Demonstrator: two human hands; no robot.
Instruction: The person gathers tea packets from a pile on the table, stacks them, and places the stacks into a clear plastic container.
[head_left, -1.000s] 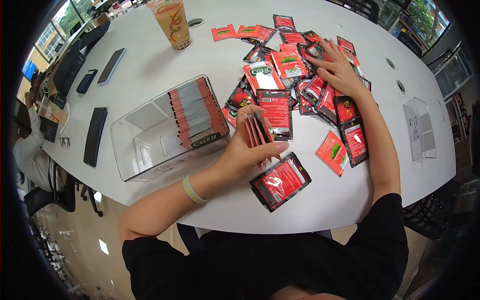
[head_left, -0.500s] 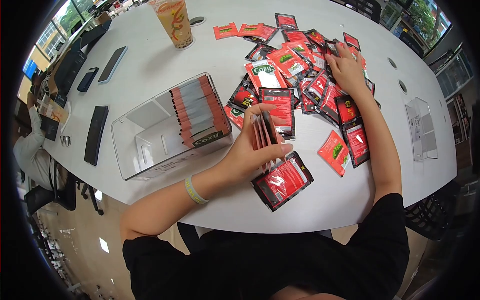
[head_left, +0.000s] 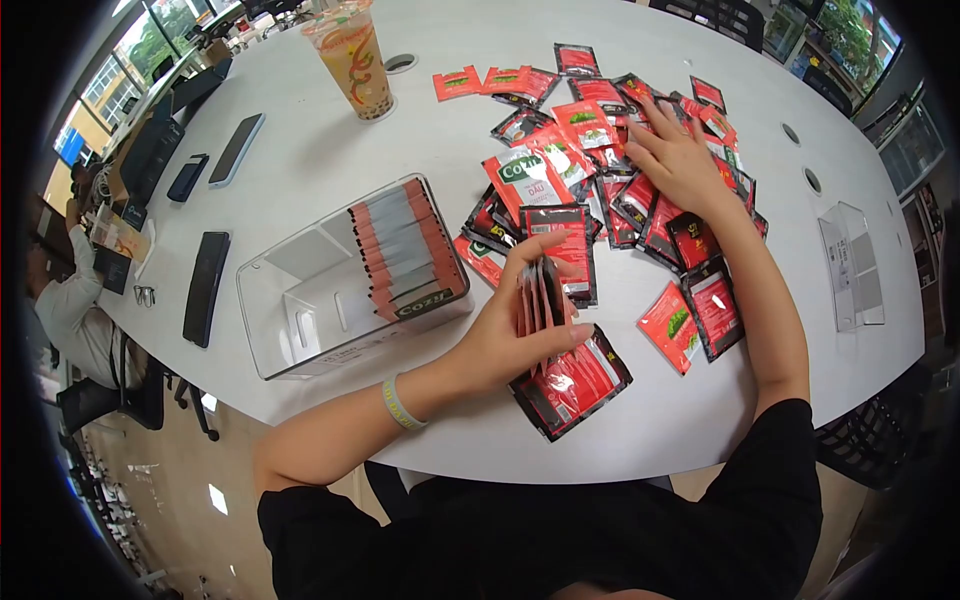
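Observation:
My left hand [head_left: 492, 340] is closed around a small stack of sachets [head_left: 537, 298] held on edge, near the front of the table. Below its thumb lies a red and black coffee sachet [head_left: 578, 388]. My right hand [head_left: 685, 170] rests on the loose pile, fingers spread and touching sachets; whether anything is under the fingertips is hidden. In the pile, red Cozy tea sachets [head_left: 526, 178] mix with black-edged coffee sachets [head_left: 690, 238]. Left of my left hand stands a clear plastic box [head_left: 252, 330], its right part filled with a row of upright Cozy sachets [head_left: 405, 245].
A bubble tea cup [head_left: 352, 65] stands at the back left. Two phones [head_left: 237, 150] and a dark case [head_left: 205, 290] lie on the left. A second clear plastic container [head_left: 852, 265] sits at the right edge. A seated person [head_left: 75, 300] is at far left.
My right hand has shifted slightly left across the pile, its fingers more spread. My left hand keeps its stack in much the same place. The whole view has moved a little.

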